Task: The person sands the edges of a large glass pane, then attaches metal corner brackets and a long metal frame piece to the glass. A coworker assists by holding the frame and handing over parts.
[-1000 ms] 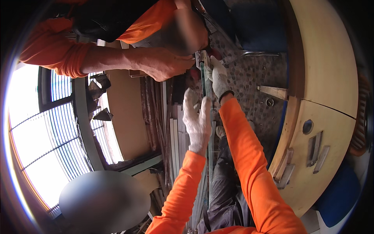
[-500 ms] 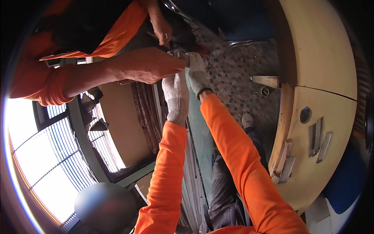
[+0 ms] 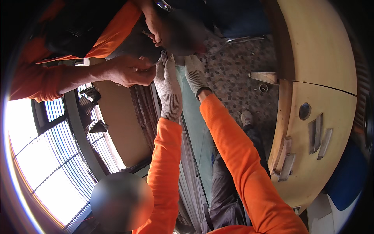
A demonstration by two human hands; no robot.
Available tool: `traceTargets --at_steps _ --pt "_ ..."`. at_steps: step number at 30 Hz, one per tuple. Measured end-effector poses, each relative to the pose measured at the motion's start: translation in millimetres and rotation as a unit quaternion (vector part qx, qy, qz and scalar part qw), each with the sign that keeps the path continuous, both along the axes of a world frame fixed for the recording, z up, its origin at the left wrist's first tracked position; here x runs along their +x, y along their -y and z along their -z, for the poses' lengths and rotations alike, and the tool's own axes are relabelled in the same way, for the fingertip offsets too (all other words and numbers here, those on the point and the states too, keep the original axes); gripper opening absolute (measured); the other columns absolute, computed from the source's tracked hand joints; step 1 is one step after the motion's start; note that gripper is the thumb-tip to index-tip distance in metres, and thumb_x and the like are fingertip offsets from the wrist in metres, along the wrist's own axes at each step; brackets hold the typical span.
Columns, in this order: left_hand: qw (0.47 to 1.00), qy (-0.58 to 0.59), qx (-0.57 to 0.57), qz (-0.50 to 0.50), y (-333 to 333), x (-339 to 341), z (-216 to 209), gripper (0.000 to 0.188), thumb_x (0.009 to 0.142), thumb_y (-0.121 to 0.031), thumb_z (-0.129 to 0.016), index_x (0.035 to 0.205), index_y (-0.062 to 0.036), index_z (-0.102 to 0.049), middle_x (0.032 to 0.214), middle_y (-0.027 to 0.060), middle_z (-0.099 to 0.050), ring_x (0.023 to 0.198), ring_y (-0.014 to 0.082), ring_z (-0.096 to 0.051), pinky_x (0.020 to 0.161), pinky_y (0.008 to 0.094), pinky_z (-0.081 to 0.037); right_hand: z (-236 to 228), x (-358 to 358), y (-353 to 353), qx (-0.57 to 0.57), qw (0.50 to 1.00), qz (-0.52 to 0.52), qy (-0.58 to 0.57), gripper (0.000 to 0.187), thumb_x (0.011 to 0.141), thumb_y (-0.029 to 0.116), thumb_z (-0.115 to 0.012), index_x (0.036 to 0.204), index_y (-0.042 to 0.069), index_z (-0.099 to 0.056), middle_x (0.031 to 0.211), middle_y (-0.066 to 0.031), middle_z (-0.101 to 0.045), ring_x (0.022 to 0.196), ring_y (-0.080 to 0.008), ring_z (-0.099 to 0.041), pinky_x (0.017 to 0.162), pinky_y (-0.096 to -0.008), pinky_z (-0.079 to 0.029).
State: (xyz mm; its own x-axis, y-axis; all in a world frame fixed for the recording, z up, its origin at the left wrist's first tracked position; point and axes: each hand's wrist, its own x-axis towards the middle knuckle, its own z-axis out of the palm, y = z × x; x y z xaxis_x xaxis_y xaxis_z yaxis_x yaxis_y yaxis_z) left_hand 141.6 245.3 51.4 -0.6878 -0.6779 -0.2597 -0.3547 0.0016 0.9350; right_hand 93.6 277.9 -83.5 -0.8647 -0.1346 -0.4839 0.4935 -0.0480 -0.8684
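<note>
My left hand [image 3: 168, 87], in a light knit glove, has its fingers closed around a small grey metal piece [image 3: 164, 57] at its fingertips. My right hand [image 3: 194, 74], gloved alike, grips the far end of a long greenish glass panel [image 3: 198, 150]. The panel runs back between my forearms, with my left hand beside its left face. The fingertips of my right hand are partly hidden. Just left of my left hand is a co-worker's bare hand [image 3: 126, 71], fingers bent. The co-worker's other hand [image 3: 153, 27] holds a thin item, too small to name.
A yellowish wooden panel [image 3: 315, 156] with metal pieces on it stands at the right. A wooden block [image 3: 263, 77] juts from its edge above the pebbled floor [image 3: 233, 70]. Metal profiles [image 3: 189, 175] lie along the glass. A barred window [image 3: 58, 156] is at the left.
My left hand has shifted slightly left, away from my right hand, with the metal piece. The co-worker's near hand has drawn back left off my hands; the other hand has risen a little.
</note>
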Motion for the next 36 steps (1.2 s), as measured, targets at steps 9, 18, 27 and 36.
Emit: traceTargets --at_steps 9,18,27,36 --pt "1.000 -0.003 -0.002 0.012 1.8 -6.4 -5.4 0.044 0.100 -0.025 -0.061 0.135 0.0014 -0.064 0.115 0.0052 -0.067 0.102 0.0125 -0.059 0.095 0.0276 -0.046 -1.6 -6.5 -2.5 0.009 1.000 -0.005 -0.011 0.054 0.103 0.043 -0.048 0.112 -0.006 -0.067 0.106 -0.0289 -0.069 0.101 -0.0439 -0.064 0.092 -0.0455 -0.048" --pt "0.999 -0.006 0.029 -0.022 -4.9 -16.4 -11.6 0.044 0.098 -0.029 -0.065 0.130 0.0017 -0.067 0.112 0.0027 -0.067 0.107 0.0115 -0.058 0.101 0.0293 -0.040 -1.5 -11.9 -12.5 0.009 0.999 -0.035 -0.008 0.057 0.101 0.047 -0.051 0.112 -0.007 -0.068 0.101 -0.0270 -0.069 0.095 -0.0402 -0.065 0.089 -0.0462 -0.048" --pt "0.999 0.012 0.024 -0.025 -5.7 -20.1 -13.4 0.047 0.097 -0.029 -0.067 0.131 0.0030 -0.067 0.109 0.0035 -0.068 0.105 0.0130 -0.060 0.101 0.0296 -0.042 -11.6 -25.6 -6.1 0.015 0.991 -0.045 0.124 0.066 0.101 0.058 -0.051 0.111 -0.004 -0.071 0.106 -0.0261 -0.071 0.105 -0.0408 -0.069 0.095 -0.0487 -0.050" --pt "1.000 0.006 -0.001 -0.019 -13.4 -28.2 -7.2 0.047 0.097 -0.027 -0.066 0.132 0.0035 -0.066 0.110 0.0047 -0.068 0.103 0.0139 -0.061 0.099 0.0302 -0.045 55.5 -22.7 14.3 0.067 0.993 -0.075 -0.066 0.033 0.109 0.023 -0.044 0.131 0.007 -0.063 0.115 -0.0239 -0.072 0.108 -0.0394 -0.071 0.092 -0.0430 -0.057"
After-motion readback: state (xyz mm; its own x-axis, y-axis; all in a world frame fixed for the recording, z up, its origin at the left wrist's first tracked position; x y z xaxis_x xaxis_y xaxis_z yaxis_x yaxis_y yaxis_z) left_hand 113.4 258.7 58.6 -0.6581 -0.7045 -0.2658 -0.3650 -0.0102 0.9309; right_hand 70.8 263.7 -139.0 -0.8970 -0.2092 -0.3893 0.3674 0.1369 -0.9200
